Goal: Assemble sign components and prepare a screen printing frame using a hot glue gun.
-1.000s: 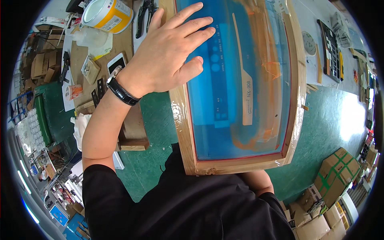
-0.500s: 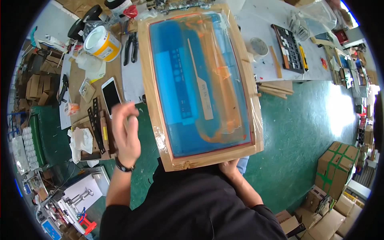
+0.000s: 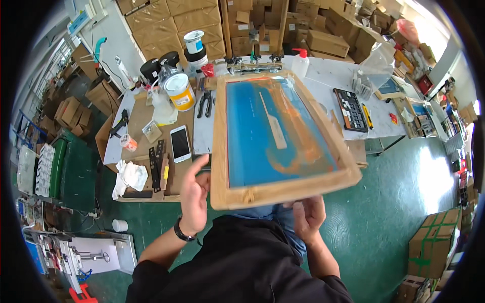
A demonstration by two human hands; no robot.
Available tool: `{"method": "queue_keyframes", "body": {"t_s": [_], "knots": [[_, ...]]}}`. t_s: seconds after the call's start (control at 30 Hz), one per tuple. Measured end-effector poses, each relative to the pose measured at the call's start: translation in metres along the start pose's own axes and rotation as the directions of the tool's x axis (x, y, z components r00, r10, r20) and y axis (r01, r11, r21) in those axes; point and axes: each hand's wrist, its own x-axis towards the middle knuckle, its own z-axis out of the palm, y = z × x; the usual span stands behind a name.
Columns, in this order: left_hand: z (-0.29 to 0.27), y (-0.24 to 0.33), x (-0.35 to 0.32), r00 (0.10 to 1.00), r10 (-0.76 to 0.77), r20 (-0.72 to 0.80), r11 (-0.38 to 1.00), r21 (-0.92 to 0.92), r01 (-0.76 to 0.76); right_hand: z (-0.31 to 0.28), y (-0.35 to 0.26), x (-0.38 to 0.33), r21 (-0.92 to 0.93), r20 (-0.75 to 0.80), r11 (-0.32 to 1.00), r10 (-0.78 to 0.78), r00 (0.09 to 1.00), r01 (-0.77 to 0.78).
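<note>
A screen printing frame (image 3: 237, 197) of light wood reaches from the table toward me, its blue mesh (image 3: 252, 161) smeared with orange-brown around a pale, narrow stencil shape. Under the near wooden edge is my right hand (image 3: 308, 217), thumb below the rim and fingers partly hidden by it; it appears to hold that edge up. My left hand (image 3: 194, 199), with a dark wristband, is beside the near left corner. Its index finger stretches upward and its fingers are apart, with nothing in them. Whether it touches the wood I cannot tell.
On the table's left lie a phone (image 3: 180, 143), pliers (image 3: 204, 104), a yellow-and-white can (image 3: 179, 93) and a crumpled white cloth (image 3: 130, 178). A white bottle with a red top (image 3: 300, 63) stands behind the frame. Rightward are a black tray (image 3: 350, 109) and a yellow cutter (image 3: 367, 116).
The view has tilted up, showing more of the table's back. My left hand has come closer to the frame's near left corner. More of my right hand shows below the near edge.
</note>
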Motion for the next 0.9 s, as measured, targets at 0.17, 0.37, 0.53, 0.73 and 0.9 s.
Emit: {"method": "queue_keyframes", "body": {"t_s": [0.17, 0.37, 0.53, 0.73, 0.9], "knots": [[0.007, 0.057, 0.096, 0.932, 0.309, 0.187, 0.941, -0.204, -0.271, 0.010, -0.012, -0.002, -0.013, 0.032, 1.000, -0.020, 0.999, 0.020], [0.013, 0.086, 0.228, 0.938, 0.316, 0.140, 0.948, -0.083, -0.307, 0.011, 0.000, -0.060, -0.169, 0.186, 0.975, 0.173, 0.967, -0.142], [-0.009, 0.089, 0.276, 0.903, 0.386, 0.187, 0.919, -0.168, -0.358, -0.003, -0.004, -0.088, -0.306, 0.196, 0.902, 0.372, 0.907, -0.304], [0.012, 0.122, 0.259, 0.928, 0.349, 0.128, 0.935, 0.014, -0.354, -0.029, -0.027, -0.022, -0.488, 0.302, 0.873, 0.162, 0.939, 0.006], [0.035, 0.136, 0.226, 0.868, 0.426, 0.253, 0.890, 0.057, -0.453, -0.037, -0.073, 0.094, -0.534, 0.301, 0.782, -0.179, 0.937, 0.321]]}}
